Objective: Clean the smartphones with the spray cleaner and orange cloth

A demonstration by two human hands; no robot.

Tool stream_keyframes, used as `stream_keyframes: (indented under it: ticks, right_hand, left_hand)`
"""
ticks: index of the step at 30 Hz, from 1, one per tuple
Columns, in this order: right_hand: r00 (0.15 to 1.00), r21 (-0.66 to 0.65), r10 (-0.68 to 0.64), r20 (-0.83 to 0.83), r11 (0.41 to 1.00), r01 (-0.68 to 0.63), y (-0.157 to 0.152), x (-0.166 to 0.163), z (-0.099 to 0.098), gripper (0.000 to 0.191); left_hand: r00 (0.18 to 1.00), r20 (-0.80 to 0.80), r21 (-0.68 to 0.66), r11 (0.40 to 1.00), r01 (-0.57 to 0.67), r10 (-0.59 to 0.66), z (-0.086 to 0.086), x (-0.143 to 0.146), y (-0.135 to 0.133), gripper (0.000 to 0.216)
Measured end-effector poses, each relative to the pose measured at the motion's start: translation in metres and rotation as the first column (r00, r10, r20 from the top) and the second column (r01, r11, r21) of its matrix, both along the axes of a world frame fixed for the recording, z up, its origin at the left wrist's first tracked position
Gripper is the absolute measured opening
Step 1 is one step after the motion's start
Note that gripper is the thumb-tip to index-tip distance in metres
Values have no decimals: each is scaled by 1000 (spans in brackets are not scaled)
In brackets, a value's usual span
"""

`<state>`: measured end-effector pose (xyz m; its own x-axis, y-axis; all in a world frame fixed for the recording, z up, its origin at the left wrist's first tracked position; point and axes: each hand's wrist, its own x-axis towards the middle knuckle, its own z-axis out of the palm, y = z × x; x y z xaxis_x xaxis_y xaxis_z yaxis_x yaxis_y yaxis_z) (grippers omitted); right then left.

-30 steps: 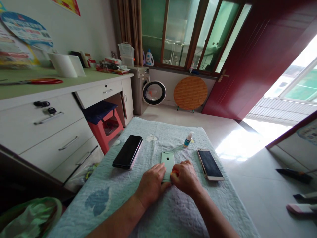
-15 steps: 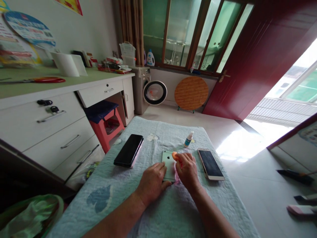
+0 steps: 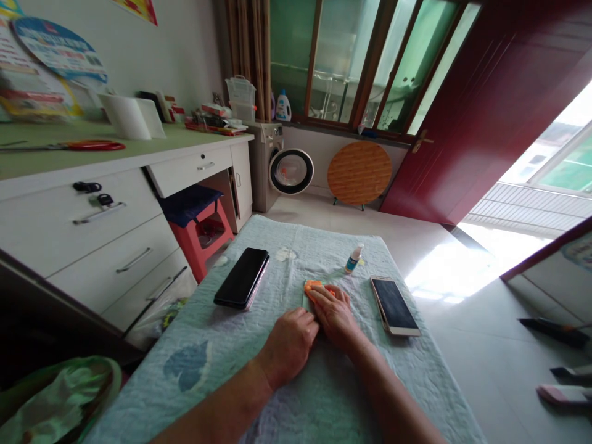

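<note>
My right hand [image 3: 333, 313] lies over a silver phone that rests back-up on the pale blue quilted cloth [image 3: 296, 382]. It presses a small orange cloth [image 3: 313, 285] onto the phone's far end, and the phone is almost fully hidden under both hands. My left hand [image 3: 290, 340] rests curled at the phone's near left edge, holding it in place. A black phone [image 3: 242, 286] sits to the left. A gold phone [image 3: 394, 305] with a dark screen is on the right. A small spray bottle [image 3: 354, 259] stands just beyond my hands.
White drawers [image 3: 92, 234] and a green-topped desk run along the left, with a red stool [image 3: 198, 225] under it. A washing machine [image 3: 277, 166] and a round wooden tabletop [image 3: 359, 172] stand by the far wall. An open red door [image 3: 485, 111] is at right. A green bag [image 3: 55, 401] lies at lower left.
My right hand slid the orange cloth from the phone's near end up to its far end, covering the phone. My left hand stayed at the near left edge.
</note>
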<state>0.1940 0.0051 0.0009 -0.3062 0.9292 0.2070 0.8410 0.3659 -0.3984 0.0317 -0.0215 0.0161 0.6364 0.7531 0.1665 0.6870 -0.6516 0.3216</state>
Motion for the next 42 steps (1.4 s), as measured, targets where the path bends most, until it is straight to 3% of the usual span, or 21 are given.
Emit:
stream_keyframes:
  ticks: [4, 14, 22, 26, 34, 42]
  right_hand:
    - [1000, -15, -7, 29, 1000, 8, 6, -9, 1, 38]
    - [973, 40, -226, 43, 974, 224, 14, -1, -4, 35]
    - [992, -79, -87, 89, 992, 94, 16, -14, -8, 45]
    - [992, -68, -66, 108, 995, 73, 15, -12, -6, 42]
    - [979, -104, 183, -86, 976, -192, 9, -11, 13, 39]
    - [987, -60, -90, 132, 993, 99, 11, -14, -2, 41]
  left_hand:
    - [1000, -16, 2, 1000, 2, -2, 1, 1, -2, 21]
    - [999, -18, -11, 999, 31, -32, 2, -2, -2, 19]
    - [999, -26, 7, 1000, 21, -21, 3, -2, -3, 21]
    - [1000, -20, 7, 1000, 22, -22, 2, -2, -1, 23]
    - [1000, 20, 8, 1000, 17, -17, 1, -3, 0, 21]
    - [999, 12, -26, 999, 35, -35, 1, -7, 2, 20]
